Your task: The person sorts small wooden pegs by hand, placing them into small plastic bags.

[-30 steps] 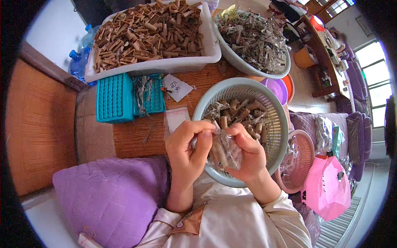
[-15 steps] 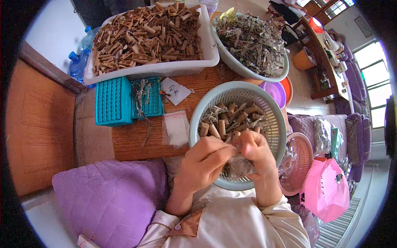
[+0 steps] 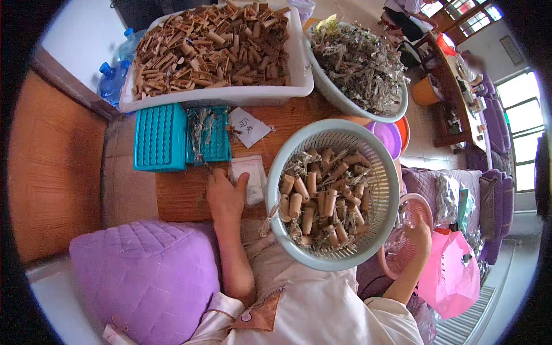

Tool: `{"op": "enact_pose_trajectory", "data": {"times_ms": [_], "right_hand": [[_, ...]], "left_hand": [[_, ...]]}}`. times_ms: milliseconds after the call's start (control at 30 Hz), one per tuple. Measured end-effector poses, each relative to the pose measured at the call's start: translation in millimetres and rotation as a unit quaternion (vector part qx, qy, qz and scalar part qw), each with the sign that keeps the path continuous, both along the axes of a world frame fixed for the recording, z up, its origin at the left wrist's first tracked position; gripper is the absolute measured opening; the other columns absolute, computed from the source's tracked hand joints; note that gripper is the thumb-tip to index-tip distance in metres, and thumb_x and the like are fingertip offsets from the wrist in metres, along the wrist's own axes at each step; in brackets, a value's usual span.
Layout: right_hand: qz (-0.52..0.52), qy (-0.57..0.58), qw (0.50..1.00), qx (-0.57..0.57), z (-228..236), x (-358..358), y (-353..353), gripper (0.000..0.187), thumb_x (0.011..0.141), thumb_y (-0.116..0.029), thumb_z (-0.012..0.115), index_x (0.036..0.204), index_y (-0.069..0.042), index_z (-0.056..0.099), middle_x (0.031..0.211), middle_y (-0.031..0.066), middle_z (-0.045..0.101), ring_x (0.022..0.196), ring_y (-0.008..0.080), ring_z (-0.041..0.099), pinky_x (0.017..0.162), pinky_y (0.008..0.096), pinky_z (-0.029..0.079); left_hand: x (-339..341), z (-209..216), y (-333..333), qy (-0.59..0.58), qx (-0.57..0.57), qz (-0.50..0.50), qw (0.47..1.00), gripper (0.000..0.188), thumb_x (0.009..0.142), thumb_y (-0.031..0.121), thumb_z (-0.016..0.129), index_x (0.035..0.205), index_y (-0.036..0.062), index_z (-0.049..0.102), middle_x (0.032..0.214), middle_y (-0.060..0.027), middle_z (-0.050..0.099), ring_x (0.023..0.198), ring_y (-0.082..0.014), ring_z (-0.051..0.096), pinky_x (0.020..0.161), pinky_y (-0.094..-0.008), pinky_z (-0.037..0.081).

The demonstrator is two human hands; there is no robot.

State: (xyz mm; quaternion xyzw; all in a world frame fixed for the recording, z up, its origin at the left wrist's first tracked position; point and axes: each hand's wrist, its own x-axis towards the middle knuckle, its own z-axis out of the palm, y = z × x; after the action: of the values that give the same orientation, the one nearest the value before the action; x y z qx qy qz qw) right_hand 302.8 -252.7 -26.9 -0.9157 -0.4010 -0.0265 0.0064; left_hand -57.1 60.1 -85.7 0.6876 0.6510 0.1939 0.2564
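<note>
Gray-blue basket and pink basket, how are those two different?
The gray-blue basket looks larger than the pink basket. The gray-blue basket holds many tan tubes, while clear plastic shows in the pink basket. The right hand is at the pink basket; neither hand is at the gray-blue basket. Both are round, open-topped and have openwork sides.

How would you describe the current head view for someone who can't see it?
A person's left hand is over a wooden table near turquoise racks, the right hand at a pink basket, with a grey basket of brown tubes between them. Beyond sit a white tub heaped with brown pieces and a basin of shiny strands.
</note>
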Motion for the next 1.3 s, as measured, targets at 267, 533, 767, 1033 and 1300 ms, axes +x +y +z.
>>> {"op": "enact_pose_trajectory", "data": {"times_ms": [267, 533, 767, 1033, 1300], "right_hand": [[0.013, 0.184, 0.973, 0.139, 70.9, -85.9, 141.2, 0.029, 0.074, -0.005, 0.055, 0.104, -0.005, 0.053, 0.073, 0.0153, 0.059, 0.063, 0.0255, 0.057, 0.061, 0.0333, 0.045], [0.196, 0.200, 0.953, -0.117, 60.2, -166.4, 200.2, 0.033, 0.067, -0.020, 0.066, 0.091, -0.002, 0.051, 0.079, 0.0159, 0.056, 0.074, 0.0300, 0.057, 0.061, 0.0375, 0.045], [0.222, 0.256, 0.941, -0.012, 57.2, -171.3, 189.7, 0.033, 0.068, -0.010, 0.060, 0.098, -0.003, 0.046, 0.080, 0.0162, 0.052, 0.075, 0.0319, 0.055, 0.068, 0.0385, 0.045], [0.116, 0.622, 0.585, 0.508, 69.0, -150.6, 179.2, 0.047, 0.086, -0.015, 0.047, 0.127, -0.008, 0.026, 0.095, 0.0051, 0.047, 0.066, 0.0076, 0.048, 0.055, 0.0177, 0.041], [0.077, 0.627, 0.606, 0.483, 78.8, -191.6, 190.9, 0.055, 0.084, -0.009, 0.047, 0.131, -0.008, 0.019, 0.097, 0.0069, 0.045, 0.063, 0.0071, 0.046, 0.054, 0.0163, 0.040]], "left_hand": [[-4.1, -12.5, 10.6, -0.026, -0.078, 0.006, 0.997, 0.027, 0.067, 0.015, 0.067, 0.083, -0.0002, 0.051, 0.077, -0.0178, 0.056, 0.075, -0.0354, 0.054, 0.067, -0.0409, 0.043], [-12.5, -8.2, 5.3, -0.103, 0.011, 0.010, 0.995, 0.011, 0.072, 0.009, 0.061, 0.077, 0.0006, 0.056, 0.071, -0.0177, 0.059, 0.068, -0.0346, 0.058, 0.059, -0.0395, 0.043], [-18.3, 3.7, 3.4, -0.154, 0.025, -0.013, 0.988, 0.013, 0.075, 0.009, 0.059, 0.084, 0.0002, 0.054, 0.073, -0.0169, 0.059, 0.068, -0.0312, 0.059, 0.059, -0.0352, 0.044], [-23.0, 22.5, -9.1, -0.562, -0.112, -0.018, 0.819, 0.031, 0.066, 0.014, 0.073, 0.087, 0.0017, 0.054, 0.069, 0.0006, 0.055, 0.062, -0.0055, 0.050, 0.055, -0.0204, 0.040], [13.5, 90.9, -61.4, -0.571, -0.270, -0.239, 0.737, 0.045, 0.063, 0.019, 0.074, 0.100, 0.0030, 0.055, 0.065, -0.0020, 0.061, 0.063, -0.0063, 0.057, 0.056, -0.0195, 0.043]]}}
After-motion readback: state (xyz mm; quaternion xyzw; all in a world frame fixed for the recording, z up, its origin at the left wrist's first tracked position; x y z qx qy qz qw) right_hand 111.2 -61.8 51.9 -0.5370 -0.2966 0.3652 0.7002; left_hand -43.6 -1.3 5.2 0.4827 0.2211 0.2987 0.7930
